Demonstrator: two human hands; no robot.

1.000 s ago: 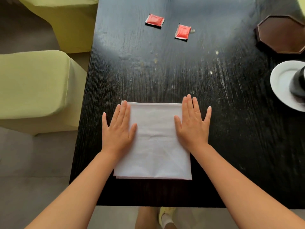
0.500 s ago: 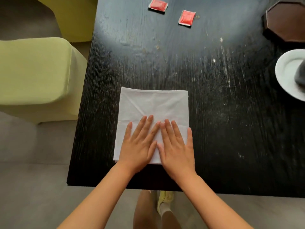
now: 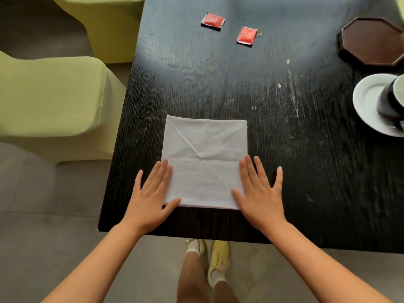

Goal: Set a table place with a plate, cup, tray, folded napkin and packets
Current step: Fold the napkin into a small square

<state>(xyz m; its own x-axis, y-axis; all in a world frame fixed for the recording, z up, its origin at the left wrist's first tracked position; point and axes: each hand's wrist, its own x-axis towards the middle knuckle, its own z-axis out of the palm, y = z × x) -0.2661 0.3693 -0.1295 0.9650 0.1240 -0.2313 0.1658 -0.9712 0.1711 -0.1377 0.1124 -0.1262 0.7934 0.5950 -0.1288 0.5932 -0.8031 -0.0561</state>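
Left hand point(image 3: 153, 196) and right hand point(image 3: 259, 193) flat, fingers straight, pressing the near side edges of the white napkin point(image 3: 204, 158). Step, by my reading: smoothing the folded napkin; next fold needs an edge lifted. Napkin lies at near edge of black scuffed table point(image 3: 306, 171). Beyond napkin: two red packets point(image 3: 247, 35); far right, brown tray point(image 3: 373, 40), plate point(image 3: 367, 101) with cup point(image 3: 391, 99). Left of napkin: green chairs point(image 3: 50, 99), grey floor.

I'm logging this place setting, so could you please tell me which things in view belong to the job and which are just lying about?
Job: napkin, under left hand and right hand; two red packets; tray; plate; cup.

Lying about: two green chairs; the table only carries everything.
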